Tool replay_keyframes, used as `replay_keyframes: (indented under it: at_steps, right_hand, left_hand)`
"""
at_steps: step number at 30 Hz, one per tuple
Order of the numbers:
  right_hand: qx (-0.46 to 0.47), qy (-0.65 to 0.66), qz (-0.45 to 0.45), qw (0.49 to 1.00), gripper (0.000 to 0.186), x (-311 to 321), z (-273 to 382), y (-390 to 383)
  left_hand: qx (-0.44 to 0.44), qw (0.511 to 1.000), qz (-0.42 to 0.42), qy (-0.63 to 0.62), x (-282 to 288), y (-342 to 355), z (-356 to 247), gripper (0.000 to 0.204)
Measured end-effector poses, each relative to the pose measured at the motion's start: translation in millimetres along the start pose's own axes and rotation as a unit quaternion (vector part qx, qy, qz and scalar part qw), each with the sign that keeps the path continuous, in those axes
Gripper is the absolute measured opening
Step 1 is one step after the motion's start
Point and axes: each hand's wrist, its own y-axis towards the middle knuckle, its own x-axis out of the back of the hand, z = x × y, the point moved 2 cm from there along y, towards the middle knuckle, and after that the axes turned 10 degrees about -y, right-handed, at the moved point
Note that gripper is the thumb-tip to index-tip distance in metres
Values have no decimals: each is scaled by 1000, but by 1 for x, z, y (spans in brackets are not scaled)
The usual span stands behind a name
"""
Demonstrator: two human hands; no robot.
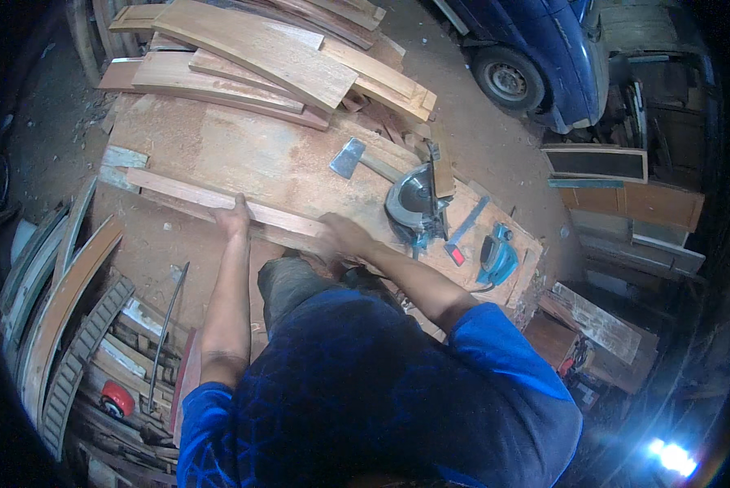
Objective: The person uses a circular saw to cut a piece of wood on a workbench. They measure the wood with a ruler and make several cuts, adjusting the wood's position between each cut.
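A long, narrow wooden plank (187, 192) lies along the near edge of the sawdust-covered workbench (218, 138), slanting down to the right. My left hand (233, 218) is closed around its middle, thumb on top. Near the plank's right end, my right hand (342, 236) curls over the wood; motion blurs its fingers. The plank's far left end rests by a short pale wood block (126, 157). To the right of my hands are a hatchet (348, 158) with a wooden handle, a grey circular saw (414, 199) and a teal power tool (497, 256).
Stacked boards (251, 49) cover the bench's far side. A flat bar with a red end (457, 255) lies between the power tools. Lumber and a ladder-like slatted piece (80, 358) crowd the left floor. A blue vehicle (544, 57) stands at the far right, near leaning panels (625, 199).
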Motion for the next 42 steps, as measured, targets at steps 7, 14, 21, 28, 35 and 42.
replay_keyframes:
  at_steps: [7, 14, 21, 28, 35, 42]
  right_hand:
    - [-96, -345, 217, 908, 18, 21, -108, -84]
    - [-199, -356, 258, 876, 30, -7, -192, -95]
    - [-188, -310, 164, 917, 44, 162, -70, -135]
    - [-266, 252, -53, 929, 34, 254, -30, -241]
    - [-160, 292, 6, 943, 42, 191, 8, -296]
    - [-64, 262, 14, 963, 48, 129, -5, -272]
  left_hand:
    - [154, 958, 160, -179, 80, -40, 38, 53]
    - [277, 945, 173, -10, 174, -130, 64, 48]
    - [60, 981, 181, 31, 151, -181, 40, 54]
    - [-105, 932, 348, -9, 46, -286, -80, 49]
    - [72, 897, 436, -19, -16, -332, -94, 60]
    - [8, 953, 303, 21, 4, -325, -53, 54]
